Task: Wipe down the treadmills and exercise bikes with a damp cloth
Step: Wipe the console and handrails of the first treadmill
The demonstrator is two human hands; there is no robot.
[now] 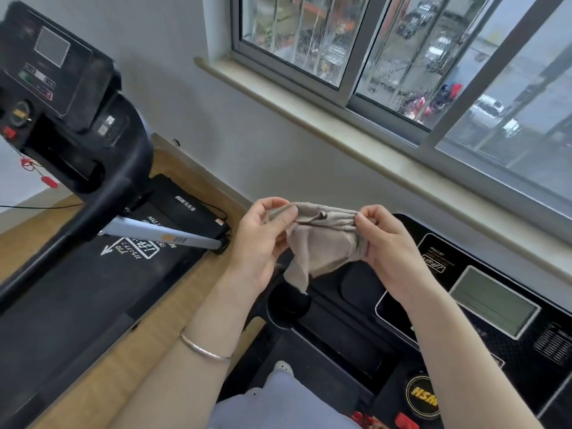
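A black treadmill [77, 289] stands at the left on the wooden floor [133, 351]. Beside it the left hand [260, 239] (a thin bracelet [204, 349] circles its forearm) pinches one end of a grey cloth [318, 243], and the right hand [387, 252] pinches the other end. The cloth hangs bunched between them, held in the air above the console [495, 305] of a second treadmill under the window [402, 72].
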